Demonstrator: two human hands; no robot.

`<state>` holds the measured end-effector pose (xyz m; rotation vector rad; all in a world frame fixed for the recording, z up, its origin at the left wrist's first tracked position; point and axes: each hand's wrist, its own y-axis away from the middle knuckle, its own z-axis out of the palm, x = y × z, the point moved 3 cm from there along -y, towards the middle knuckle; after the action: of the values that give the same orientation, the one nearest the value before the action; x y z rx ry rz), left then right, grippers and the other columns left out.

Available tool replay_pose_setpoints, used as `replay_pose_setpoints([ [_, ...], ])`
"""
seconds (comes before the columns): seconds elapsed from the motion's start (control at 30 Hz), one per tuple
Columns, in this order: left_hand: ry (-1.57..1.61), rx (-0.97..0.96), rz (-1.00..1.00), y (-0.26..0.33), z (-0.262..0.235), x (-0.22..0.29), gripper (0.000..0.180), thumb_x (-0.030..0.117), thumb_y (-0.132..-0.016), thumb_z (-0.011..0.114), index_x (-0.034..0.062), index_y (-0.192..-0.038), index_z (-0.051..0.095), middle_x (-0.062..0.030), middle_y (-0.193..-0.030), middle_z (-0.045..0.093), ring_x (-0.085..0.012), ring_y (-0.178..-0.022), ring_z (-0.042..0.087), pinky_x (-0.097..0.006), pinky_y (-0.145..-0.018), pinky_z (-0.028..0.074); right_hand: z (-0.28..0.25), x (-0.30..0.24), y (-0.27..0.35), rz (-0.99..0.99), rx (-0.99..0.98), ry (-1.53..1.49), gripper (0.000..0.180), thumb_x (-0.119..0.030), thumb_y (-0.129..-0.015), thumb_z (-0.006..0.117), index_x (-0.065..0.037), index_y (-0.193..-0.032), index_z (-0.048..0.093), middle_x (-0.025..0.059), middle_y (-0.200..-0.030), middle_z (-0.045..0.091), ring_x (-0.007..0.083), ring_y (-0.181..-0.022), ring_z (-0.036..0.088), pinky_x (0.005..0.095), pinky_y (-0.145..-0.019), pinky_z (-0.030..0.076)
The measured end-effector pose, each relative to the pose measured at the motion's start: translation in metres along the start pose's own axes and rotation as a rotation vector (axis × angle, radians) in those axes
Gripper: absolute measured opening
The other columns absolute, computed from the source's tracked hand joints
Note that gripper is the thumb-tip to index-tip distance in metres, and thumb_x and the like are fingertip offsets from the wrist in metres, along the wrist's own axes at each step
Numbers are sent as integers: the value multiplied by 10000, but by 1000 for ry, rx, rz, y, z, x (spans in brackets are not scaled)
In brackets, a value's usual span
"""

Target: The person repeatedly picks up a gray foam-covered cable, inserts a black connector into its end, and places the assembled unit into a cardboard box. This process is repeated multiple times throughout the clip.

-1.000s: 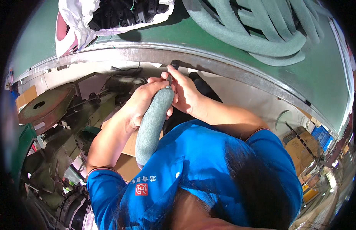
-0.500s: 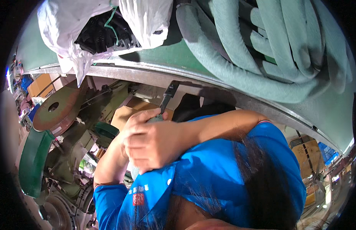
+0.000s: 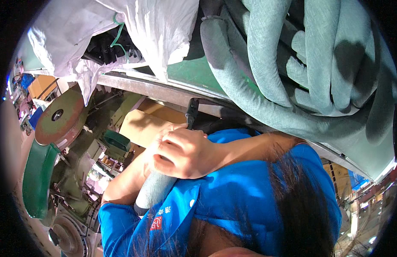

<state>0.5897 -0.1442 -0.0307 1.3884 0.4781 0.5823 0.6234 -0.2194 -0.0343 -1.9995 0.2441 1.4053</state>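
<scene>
My right hand [image 3: 183, 152] is closed over my left hand [image 3: 157, 143], both in front of my chest. Between them they grip a tube in a grey-green fabric-like sleeve [image 3: 157, 189], whose lower end slants down against my blue shirt. A black fitting [image 3: 192, 112] juts up past my fingers from the tube's upper end, close to the table edge. Where the fitting meets the sleeve is hidden by my hands. Much of my left hand is covered by the right.
On the green table [image 3: 187, 77] ahead, a white plastic bag [image 3: 164, 34] holds several black parts and a green tie. A pile of similar sleeved tubes [image 3: 267, 107] lies at the right. Machinery with a round rusty wheel [image 3: 57, 113] and a cardboard box [image 3: 142, 128] are at the left.
My hands have shifted slightly right and up toward the black fitting. More of the sleeve shows below them, and the grey part near the fitting is now covered. The whole view has also shifted.
</scene>
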Motion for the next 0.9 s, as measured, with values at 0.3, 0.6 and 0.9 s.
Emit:
replay_pose_setpoints([
  [0.3, 30, 33, 75, -22, 10, -6, 362, 367, -954, 479, 26, -982, 596, -91, -925, 629, -217, -801, 616, -353, -749, 498, -27, 20, -12, -58, -107, -72, 135, -181, -671, 595, -67, -742, 586, 85, -696, 555, 211, -640, 597, 327, -508, 509],
  [0.6, 42, 37, 69, -32, 9, -2, 366, 366, -958, 470, 21, -970, 592, -95, -914, 624, -215, -793, 614, -347, -743, 497, -27, 27, -14, -45, -75, -104, 116, -185, -679, 596, -71, -692, 577, 90, -664, 550, 215, -634, 607, 330, -472, 503],
  [0.9, 59, 61, 95, -42, 12, 0, 371, 364, -963, 461, 16, -959, 589, -99, -904, 620, -214, -786, 612, -341, -737, 496, -27, 31, -13, -14, -109, -137, 112, -193, -683, 610, -85, -667, 587, 91, -661, 545, 212, -632, 594, 341, -455, 495],
])
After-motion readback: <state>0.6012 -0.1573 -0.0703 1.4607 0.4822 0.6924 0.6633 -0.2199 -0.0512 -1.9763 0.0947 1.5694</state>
